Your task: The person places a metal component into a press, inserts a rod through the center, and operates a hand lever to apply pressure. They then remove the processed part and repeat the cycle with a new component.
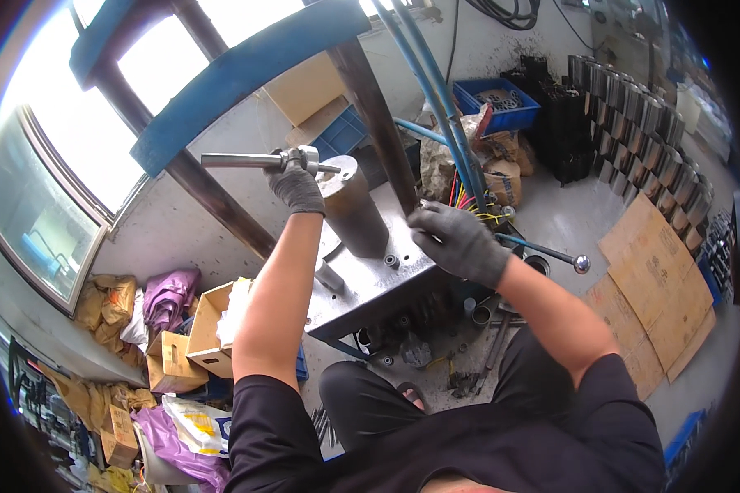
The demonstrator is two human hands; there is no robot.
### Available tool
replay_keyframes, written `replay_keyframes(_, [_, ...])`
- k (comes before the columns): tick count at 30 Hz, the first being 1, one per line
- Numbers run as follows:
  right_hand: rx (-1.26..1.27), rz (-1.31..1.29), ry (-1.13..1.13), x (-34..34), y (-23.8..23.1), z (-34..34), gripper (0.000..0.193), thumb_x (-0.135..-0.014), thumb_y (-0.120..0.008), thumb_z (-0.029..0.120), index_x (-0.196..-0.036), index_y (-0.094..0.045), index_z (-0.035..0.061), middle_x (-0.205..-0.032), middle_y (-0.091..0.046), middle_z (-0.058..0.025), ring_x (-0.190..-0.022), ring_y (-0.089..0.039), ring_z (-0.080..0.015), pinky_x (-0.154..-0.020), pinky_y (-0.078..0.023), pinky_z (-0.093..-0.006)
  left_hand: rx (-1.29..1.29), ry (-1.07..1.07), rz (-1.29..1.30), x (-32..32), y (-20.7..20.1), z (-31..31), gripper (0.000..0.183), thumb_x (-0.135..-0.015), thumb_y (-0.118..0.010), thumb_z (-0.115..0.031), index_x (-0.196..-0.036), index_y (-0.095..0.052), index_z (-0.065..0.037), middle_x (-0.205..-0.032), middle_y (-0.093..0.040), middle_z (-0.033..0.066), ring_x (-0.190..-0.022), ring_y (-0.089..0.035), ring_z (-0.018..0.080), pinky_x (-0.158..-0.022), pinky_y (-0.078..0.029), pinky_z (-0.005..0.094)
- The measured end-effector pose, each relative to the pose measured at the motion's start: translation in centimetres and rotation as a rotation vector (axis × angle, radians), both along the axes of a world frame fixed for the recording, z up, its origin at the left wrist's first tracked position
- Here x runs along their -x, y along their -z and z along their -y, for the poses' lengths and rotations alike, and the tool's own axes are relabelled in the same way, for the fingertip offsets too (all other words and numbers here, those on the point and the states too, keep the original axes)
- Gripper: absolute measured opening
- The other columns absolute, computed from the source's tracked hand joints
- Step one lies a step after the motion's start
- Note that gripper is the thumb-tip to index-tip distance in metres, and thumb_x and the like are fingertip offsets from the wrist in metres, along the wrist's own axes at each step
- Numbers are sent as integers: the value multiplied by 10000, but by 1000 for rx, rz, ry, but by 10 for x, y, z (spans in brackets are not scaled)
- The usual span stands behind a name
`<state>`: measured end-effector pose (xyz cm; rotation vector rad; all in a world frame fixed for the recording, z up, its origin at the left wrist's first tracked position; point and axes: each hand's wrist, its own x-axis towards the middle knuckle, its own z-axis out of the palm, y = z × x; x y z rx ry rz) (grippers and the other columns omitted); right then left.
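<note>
My left hand [296,187], in a dark grey glove, is closed around a metal shaft [239,160] with a thick round collar [308,157]. The shaft lies roughly level, and its thin end reaches over the rim of an upright hollow steel cylinder [358,218]. That cylinder stands on a steel-topped bench [399,218]. My right hand [460,238], gloved too, is held at the bench's right side, close to a dark press column [376,123]. Its fingers are curled with the thumb near them; what they pinch, if anything, is too small to make out. A small ring [391,261] and a short cylinder [329,275] sit on the bench.
A blue press crossbeam [255,78] arches over the bench. To the right, a ball-ended lever [581,264] sticks out, with flattened cardboard [661,271] and stacked metal cylinders [645,123] beyond. Wooden boxes [175,361] and bags [170,297] lie at left.
</note>
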<state>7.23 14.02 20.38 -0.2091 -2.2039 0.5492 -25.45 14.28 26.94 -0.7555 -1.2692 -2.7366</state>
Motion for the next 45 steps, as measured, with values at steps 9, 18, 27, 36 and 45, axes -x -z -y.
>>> replay_keyframes(9, [-532, 758, 289, -170, -44, 9, 204, -869, -678, 218, -1023, -708, 87, -956, -706, -127, -919, -704, -334, -982, -520, -507, 257, -136, -204, 14, 2, -13, 252, -935, -720, 43, -1118, -565, -33, -980, -634, 56, -824, -659, 167, -761, -588, 313])
replay_keyframes(18, [-695, 180, 342, -141, -54, -38, 142, -949, -643, 190, -1007, -674, 65, -990, -689, -131, -1002, -685, -313, -963, -517, -472, 266, -9, -303, 22, 2, -26, 239, -928, -708, 56, -1082, -553, -40, -942, -583, 26, -829, -627, 114, -718, -560, 269])
replay_keyframes(27, [-630, 90, 610, -68, -85, -139, 341, -975, -690, 325, -1084, -715, 3, -966, -691, -165, -931, -705, -315, -861, -597, -432, 465, -113, -425, 24, -7, -29, 221, -906, -723, 4, -1060, -568, -30, -914, -649, 64, -817, -660, 171, -790, -577, 330])
replay_keyframes(36, [-365, 270, 633, -60, -94, -131, 467, -1002, -678, 498, -986, -727, 34, -874, -696, -154, -836, -719, -308, -815, -590, -443, 696, -154, -536, 19, -31, -18, 266, -909, -784, -125, -1077, -609, -15, -896, -696, 92, -788, -693, 201, -772, -608, 355])
replay_keyframes(45, [-245, 293, 552, -74, -83, -116, 317, -1025, -666, 348, -945, -710, 44, -866, -708, -156, -825, -713, -327, -774, -575, -447, 751, -124, -564, 30, -39, -40, 395, -1032, -707, -398, -1084, -703, -6, -875, -773, 122, -781, -744, 197, -722, -588, 357])
